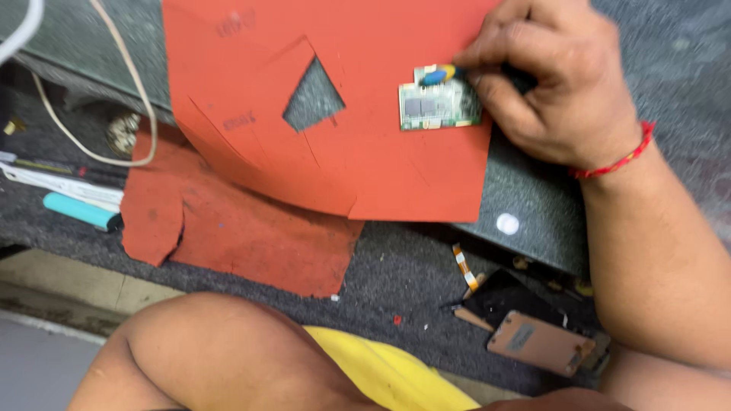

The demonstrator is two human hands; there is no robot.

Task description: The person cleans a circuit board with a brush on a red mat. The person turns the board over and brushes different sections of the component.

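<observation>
A small green circuit board [439, 106] lies flat on an orange-red mat [358, 160] that has a triangular hole cut in it. My right hand [556, 84], with a red thread around the wrist, comes in from the right and rests at the board's top right corner. Its fingers are closed on a small tool with a blue and yellow tip [439, 74], and that tip touches the board's upper edge. The rest of the tool is hidden inside the hand. My left hand is out of sight.
A second, torn red mat [244, 236] lies lower left on dark carpet. A turquoise pen-like item [80, 211] and a white cable [137, 84] are at the left. A phone part [541, 342] and a flex strip [464, 266] lie lower right. My bare knee [221, 358] fills the bottom.
</observation>
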